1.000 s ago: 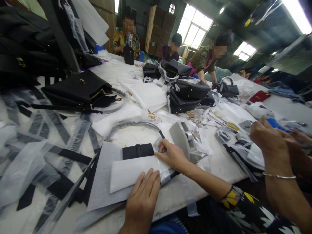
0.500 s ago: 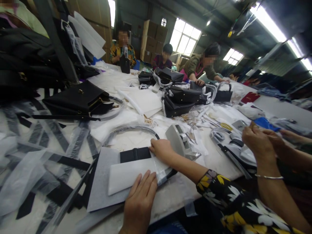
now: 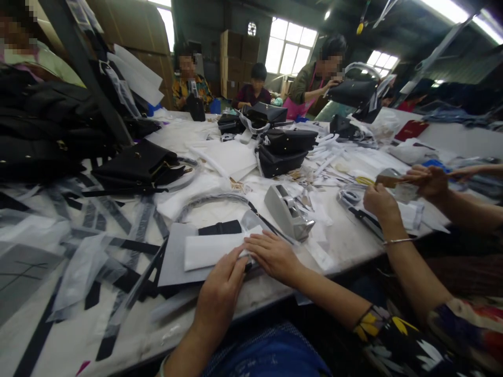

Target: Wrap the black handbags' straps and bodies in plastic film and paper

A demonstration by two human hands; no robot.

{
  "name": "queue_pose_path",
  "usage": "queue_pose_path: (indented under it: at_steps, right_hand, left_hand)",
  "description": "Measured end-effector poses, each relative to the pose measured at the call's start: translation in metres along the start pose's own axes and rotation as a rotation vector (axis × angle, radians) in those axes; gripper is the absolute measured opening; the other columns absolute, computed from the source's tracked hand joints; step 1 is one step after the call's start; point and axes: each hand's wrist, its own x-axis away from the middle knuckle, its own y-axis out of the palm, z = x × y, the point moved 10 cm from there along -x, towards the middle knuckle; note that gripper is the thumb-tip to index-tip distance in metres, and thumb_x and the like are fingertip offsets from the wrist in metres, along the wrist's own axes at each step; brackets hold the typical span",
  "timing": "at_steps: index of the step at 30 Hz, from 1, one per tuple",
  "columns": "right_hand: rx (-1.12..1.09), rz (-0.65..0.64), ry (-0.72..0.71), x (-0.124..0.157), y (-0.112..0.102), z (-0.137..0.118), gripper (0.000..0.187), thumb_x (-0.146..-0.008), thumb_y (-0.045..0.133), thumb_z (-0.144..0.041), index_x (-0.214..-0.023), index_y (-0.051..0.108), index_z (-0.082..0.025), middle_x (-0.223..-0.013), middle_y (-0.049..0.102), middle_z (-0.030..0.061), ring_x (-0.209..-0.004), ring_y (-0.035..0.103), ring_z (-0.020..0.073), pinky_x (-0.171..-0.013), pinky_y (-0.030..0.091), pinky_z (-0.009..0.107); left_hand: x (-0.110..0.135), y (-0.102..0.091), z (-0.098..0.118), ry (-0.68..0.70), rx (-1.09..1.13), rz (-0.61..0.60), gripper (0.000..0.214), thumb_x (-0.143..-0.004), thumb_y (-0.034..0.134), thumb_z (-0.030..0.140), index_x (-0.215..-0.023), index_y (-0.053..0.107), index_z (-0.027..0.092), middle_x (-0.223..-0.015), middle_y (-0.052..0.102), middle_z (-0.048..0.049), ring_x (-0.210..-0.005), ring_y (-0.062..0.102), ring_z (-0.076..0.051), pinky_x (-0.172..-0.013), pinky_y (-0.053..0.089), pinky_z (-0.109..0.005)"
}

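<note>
A black handbag lies flat before me, largely hidden under a grey-white sheet. Across it rests a white foam wrap, and a dark strap tab shows behind. Its plastic-wrapped handle arches away on the far side. My left hand presses on the near right end of the foam wrap, fingers extended. From the right, my right hand lies over the same end with outstretched fingers, the fingertips of both hands almost meeting. What is under the fingers is partly hidden.
A grey tape dispenser stands just beyond my right hand. Plastic-wrapped black straps litter the left. Black handbags sit farther back. At right, a co-worker's hands handle a small brown piece. Other people work across the table.
My right hand has come from the handle's base down onto the foam wrap's end. My left hand has turned toward it. A person across the table has lifted a black bag.
</note>
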Motion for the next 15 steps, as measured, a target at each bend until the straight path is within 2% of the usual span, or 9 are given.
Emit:
queue_pose_path:
  at_steps: [2, 4, 7, 9, 10, 12, 14, 15]
  right_hand:
    - [0.009, 0.003, -0.023, -0.004, -0.002, 0.0, 0.03, -0.102, 0.047, -0.026, -0.126, 0.063, -0.021, -0.131, 0.067, 0.0071, -0.123, 0.061, 0.0213, -0.112, 0.039, 0.044]
    - [0.017, 0.027, -0.03, -0.005, -0.011, -0.005, 0.028, -0.101, 0.048, -0.025, -0.124, 0.064, -0.022, -0.13, 0.068, 0.007, -0.124, 0.06, 0.0232, -0.114, 0.035, 0.047]
    - [-0.031, 0.129, 0.07, 0.004, -0.031, -0.018, 0.023, -0.1, 0.049, -0.025, -0.109, 0.07, -0.02, -0.119, 0.072, 0.0081, -0.118, 0.062, 0.0256, -0.109, 0.039, 0.046]
    - [-0.169, 0.157, 0.244, 0.018, -0.031, -0.022, 0.028, -0.1, 0.047, -0.027, -0.091, 0.072, -0.018, -0.101, 0.075, 0.0092, -0.099, 0.067, 0.023, -0.093, 0.047, 0.037]
    - [-0.282, 0.12, 0.356, 0.026, -0.02, -0.021, 0.033, -0.1, 0.046, -0.03, -0.083, 0.071, -0.017, -0.09, 0.075, 0.0086, -0.087, 0.068, 0.0209, -0.082, 0.049, 0.033]
    - [-0.567, -0.024, 0.58, 0.041, 0.016, -0.021, 0.041, -0.1, 0.046, -0.037, -0.073, 0.069, -0.017, -0.072, 0.071, 0.0061, -0.069, 0.064, 0.0172, -0.067, 0.046, 0.028]
    - [-0.852, -0.129, 0.751, 0.052, 0.05, -0.024, 0.042, -0.097, 0.051, -0.043, -0.07, 0.068, -0.016, -0.066, 0.067, 0.0038, -0.062, 0.06, 0.0147, -0.06, 0.042, 0.025]
    - [-0.97, -0.139, 0.813, 0.054, 0.061, -0.025, 0.04, -0.094, 0.055, -0.045, -0.071, 0.068, -0.015, -0.066, 0.066, 0.0031, -0.061, 0.057, 0.0136, -0.059, 0.04, 0.024]
  left_hand:
    - [0.006, -0.01, -0.012, 0.063, -0.131, -0.124, 0.044, -0.097, 0.048, 0.016, -0.141, 0.051, 0.016, -0.148, 0.052, -0.0122, -0.134, 0.052, -0.029, -0.11, 0.044, -0.049]
    - [0.017, -0.018, -0.03, 0.101, -0.236, -0.2, 0.053, -0.096, 0.047, 0.016, -0.149, 0.041, 0.016, -0.152, 0.046, -0.0128, -0.137, 0.047, -0.032, -0.112, 0.037, -0.057]
    - [0.037, -0.018, -0.048, 0.174, -0.306, -0.236, 0.056, -0.096, 0.041, 0.01, -0.152, 0.037, 0.017, -0.155, 0.042, -0.0099, -0.138, 0.047, -0.028, -0.113, 0.037, -0.05]
    - [0.047, -0.012, -0.054, 0.184, -0.328, -0.206, 0.056, -0.097, 0.037, 0.009, -0.152, 0.038, 0.017, -0.154, 0.043, -0.0081, -0.136, 0.049, -0.025, -0.111, 0.04, -0.045]
    - [0.05, -0.01, -0.056, 0.179, -0.332, -0.182, 0.055, -0.097, 0.036, 0.009, -0.152, 0.038, 0.017, -0.153, 0.044, -0.0076, -0.135, 0.05, -0.025, -0.111, 0.04, -0.044]
    - [0.052, -0.007, -0.056, 0.17, -0.326, -0.133, 0.054, -0.098, 0.035, 0.012, -0.151, 0.039, 0.017, -0.151, 0.047, -0.0072, -0.133, 0.052, -0.026, -0.111, 0.039, -0.045]
    - [0.051, -0.006, -0.054, 0.18, -0.307, -0.099, 0.052, -0.099, 0.037, 0.015, -0.15, 0.041, 0.017, -0.148, 0.051, -0.0069, -0.13, 0.055, -0.026, -0.11, 0.041, -0.046]
    - [0.05, -0.007, -0.053, 0.19, -0.297, -0.09, 0.051, -0.099, 0.037, 0.017, -0.15, 0.042, 0.017, -0.147, 0.053, -0.0067, -0.128, 0.057, -0.026, -0.108, 0.043, -0.046]
